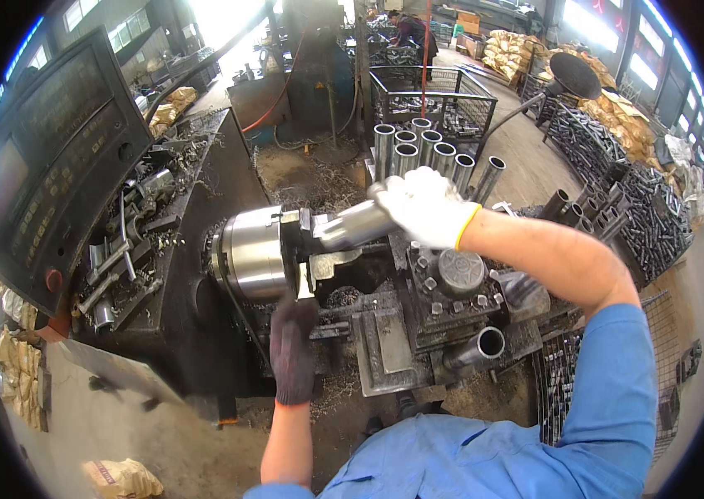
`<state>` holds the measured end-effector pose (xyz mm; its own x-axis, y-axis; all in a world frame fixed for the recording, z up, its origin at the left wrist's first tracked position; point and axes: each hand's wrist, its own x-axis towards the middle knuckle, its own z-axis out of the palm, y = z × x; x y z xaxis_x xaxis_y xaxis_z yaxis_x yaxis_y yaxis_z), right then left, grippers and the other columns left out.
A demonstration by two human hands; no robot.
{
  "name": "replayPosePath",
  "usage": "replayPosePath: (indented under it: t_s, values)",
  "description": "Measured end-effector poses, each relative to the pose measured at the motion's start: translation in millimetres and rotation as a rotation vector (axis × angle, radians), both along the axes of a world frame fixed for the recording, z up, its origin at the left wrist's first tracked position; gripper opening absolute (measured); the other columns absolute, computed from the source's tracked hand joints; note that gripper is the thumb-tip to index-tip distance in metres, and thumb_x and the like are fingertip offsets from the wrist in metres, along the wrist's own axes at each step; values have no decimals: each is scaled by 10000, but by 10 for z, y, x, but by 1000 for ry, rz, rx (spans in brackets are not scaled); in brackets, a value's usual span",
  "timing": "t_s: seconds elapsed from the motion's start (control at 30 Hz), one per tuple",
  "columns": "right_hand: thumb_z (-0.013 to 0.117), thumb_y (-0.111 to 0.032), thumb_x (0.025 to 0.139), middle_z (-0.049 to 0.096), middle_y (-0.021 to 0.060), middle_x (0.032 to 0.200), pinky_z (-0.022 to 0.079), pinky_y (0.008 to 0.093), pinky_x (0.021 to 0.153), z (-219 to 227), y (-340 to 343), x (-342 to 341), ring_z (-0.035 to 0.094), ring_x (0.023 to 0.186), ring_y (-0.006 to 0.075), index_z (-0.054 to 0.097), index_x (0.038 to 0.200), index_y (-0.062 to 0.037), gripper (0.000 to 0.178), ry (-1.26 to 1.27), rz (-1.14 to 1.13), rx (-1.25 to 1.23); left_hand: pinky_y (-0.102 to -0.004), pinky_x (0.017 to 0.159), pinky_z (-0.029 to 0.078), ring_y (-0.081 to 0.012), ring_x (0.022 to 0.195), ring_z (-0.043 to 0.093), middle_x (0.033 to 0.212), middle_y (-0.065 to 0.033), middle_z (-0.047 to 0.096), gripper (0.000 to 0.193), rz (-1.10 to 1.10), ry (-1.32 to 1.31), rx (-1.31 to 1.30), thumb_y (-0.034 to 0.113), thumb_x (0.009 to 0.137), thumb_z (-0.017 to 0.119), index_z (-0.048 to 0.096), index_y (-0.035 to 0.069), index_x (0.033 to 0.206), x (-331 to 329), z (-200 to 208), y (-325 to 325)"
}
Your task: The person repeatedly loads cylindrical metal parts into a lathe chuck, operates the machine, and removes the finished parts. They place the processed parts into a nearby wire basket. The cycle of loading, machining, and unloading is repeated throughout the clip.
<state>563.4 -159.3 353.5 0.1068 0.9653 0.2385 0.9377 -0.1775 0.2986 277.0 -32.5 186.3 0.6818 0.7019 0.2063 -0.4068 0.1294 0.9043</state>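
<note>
My right hand, in a white glove with a yellow cuff, is wrapped round the outer end of a grey metal tube. The tube slants down to the left, its far end at the jaws of the lathe chuck. Whether the jaws grip it is hidden. Just below the chuck is my left hand, in a dark, dirty glove. Its fingertips reach up to the chuck's lower front and are smeared and dark, so their grip does not show.
Several upright tubes stand behind the tool post. Another tube lies near its front. Left are a control panel and wrenches among shavings. A wire cage and heaps of metal parts stand farther off.
</note>
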Motion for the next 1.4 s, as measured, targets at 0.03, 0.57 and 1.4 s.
replayPosePath:
  t_s: [0.03,0.57,1.4]
  values:
    - [758,-180,841,733,164,1011,596,470,809,-20,34,206,756,924,329,679,1201,-37,396,-106,-3,-1,-453,1084,527,-306,1223,660,1376,-171,649,686,15,123,-94,505,1081,585,469,12,1543,-216,-220,-56]
    - [858,-402,656,752,250,1153,566,456,944,-1268,756,894,726,1088,393,689,1231,12,728,672,-144,-571,-356,606,445,-177,653,539,777,-49,585,394,873,361,-719,482,1051,599,673,108,1149,-2531,-2467,-4]
    - [786,-72,834,747,160,1265,587,395,1026,476,-920,-597,743,1147,277,655,1381,-48,563,652,69,395,-435,1130,465,-333,1288,619,1390,-228,650,512,1288,825,568,199,1052,661,524,-44,1481,-2436,-462,192]
